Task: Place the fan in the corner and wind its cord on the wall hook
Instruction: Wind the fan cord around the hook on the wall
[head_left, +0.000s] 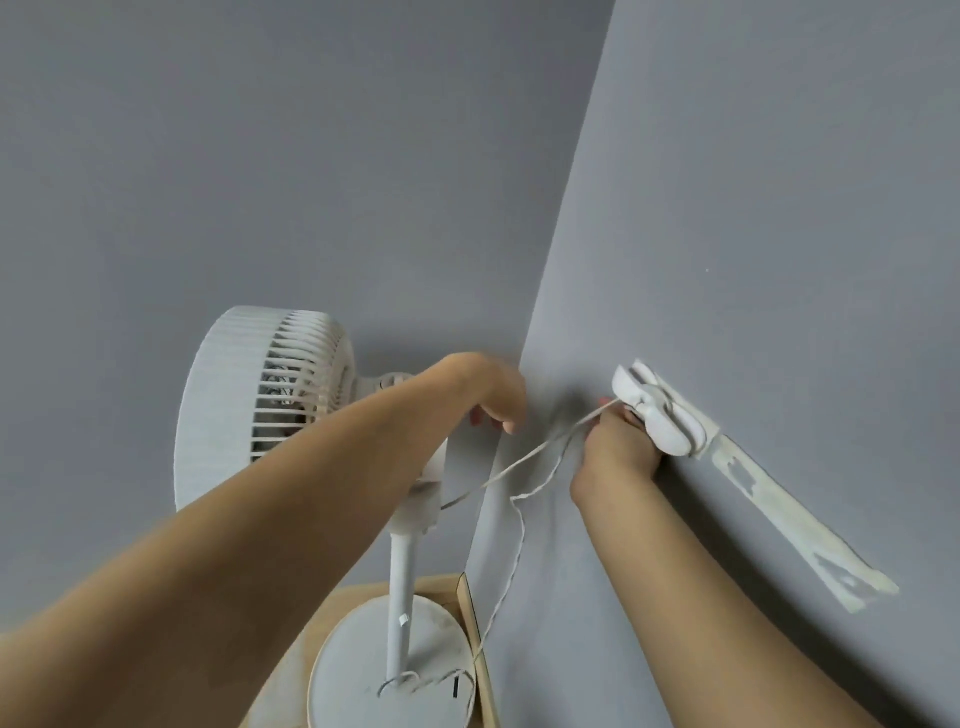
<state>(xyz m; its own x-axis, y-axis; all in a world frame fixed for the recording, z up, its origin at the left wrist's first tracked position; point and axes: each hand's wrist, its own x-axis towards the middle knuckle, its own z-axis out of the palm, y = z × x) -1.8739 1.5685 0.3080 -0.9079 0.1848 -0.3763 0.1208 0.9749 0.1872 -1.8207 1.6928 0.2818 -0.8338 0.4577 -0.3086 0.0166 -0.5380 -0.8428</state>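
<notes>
The white pedestal fan (270, 400) stands in the corner of two grey walls, its round base (374, 670) on the floor. Its thin white cord (519, 540) rises from the base in two strands to the right wall. My right hand (613, 452) pinches the cord just below the white wall hook (660, 410), knuckles against the wall. The cord's end reaches the hook's front. My left hand (493, 395) hovers in front of the corner behind the fan head, fingers loosely curled downward, and the cord passes below it without touching.
A strip of whitish tape (795, 519) with peeled patches runs down the right wall from the hook. A light wooden floor with a wooden skirting edge (470, 608) shows under the fan base. Both walls are bare grey.
</notes>
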